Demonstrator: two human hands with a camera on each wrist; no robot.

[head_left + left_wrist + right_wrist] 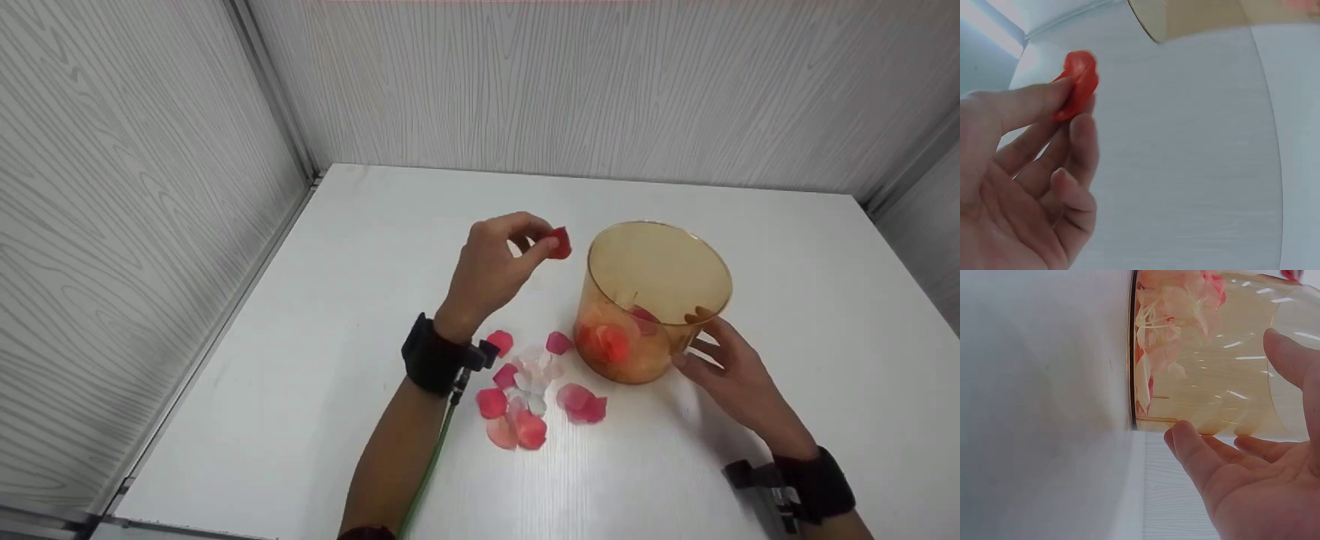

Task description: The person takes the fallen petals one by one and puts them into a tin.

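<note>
In the head view my left hand is raised above the table, left of a see-through amber container. Its thumb and fingertips pinch a red flower petal, which looks curled in the left wrist view. The round, open-topped container stands upright with pink, red and pale petals at its bottom. My right hand holds the container's right side, thumb and fingers spread around the wall. Loose petals in pink, peach and white lie on the table in front of the container.
The white tabletop is bordered by a pale wood-grain panel at the back and another on the left. Black bands wrap both wrists, and a green cable runs along the left forearm.
</note>
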